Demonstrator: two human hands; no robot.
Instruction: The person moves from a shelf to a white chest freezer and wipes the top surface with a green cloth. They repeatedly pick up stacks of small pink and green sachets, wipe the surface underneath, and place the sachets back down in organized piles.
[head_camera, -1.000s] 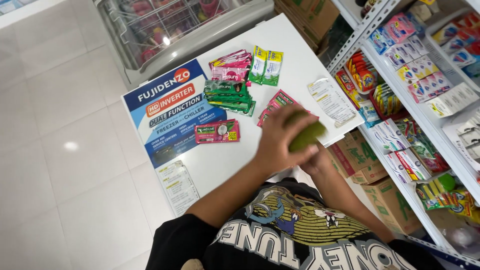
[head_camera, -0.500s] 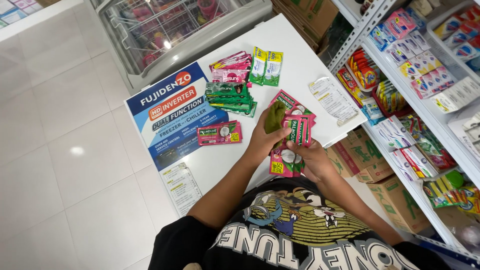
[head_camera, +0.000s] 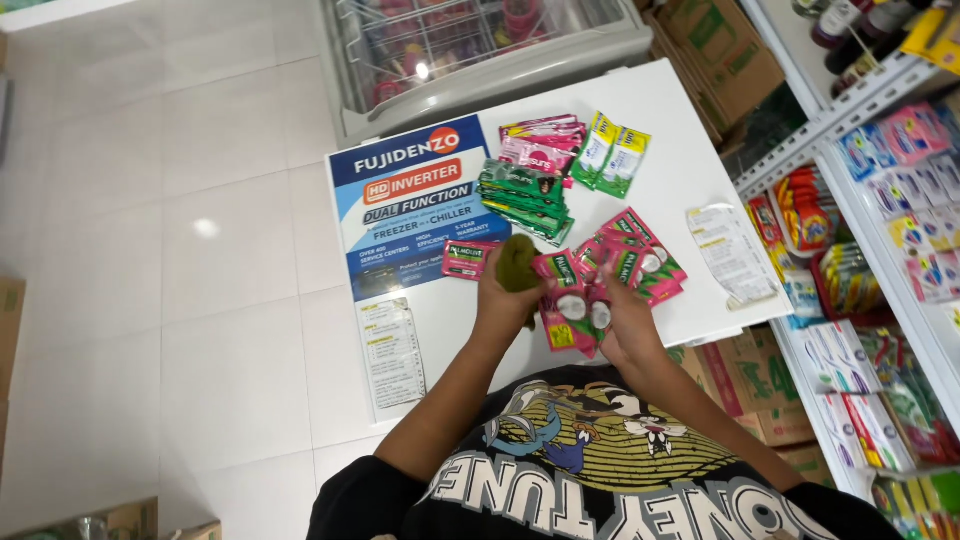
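A person stands at a white freezer lid (head_camera: 690, 180), seen from above. Their left hand (head_camera: 505, 300) is closed around a green cloth (head_camera: 518, 264), which bunches up above the fingers. Their right hand (head_camera: 625, 330) pinches a strip of pink sachets (head_camera: 572, 295) between thumb and fingers; the strip fans up and to the right from that hand, and its free end rests on the lid. The cloth sits just beside the strip's left edge, the two hands close together at the near edge of the lid.

On the lid beyond the hands lie a lone pink sachet (head_camera: 468, 258) just left of the cloth, a pile of green sachets (head_camera: 525, 198), a pile of darker pink sachets (head_camera: 540, 145), and two yellow-green sachets (head_camera: 610, 155) farthest back. A paper slip (head_camera: 732, 252) lies to the right. A blue sticker (head_camera: 410, 205) covers the lid's left part. Shelves (head_camera: 880, 200) of packaged goods stand to the right, and a glass-topped freezer (head_camera: 480, 40) stands behind.
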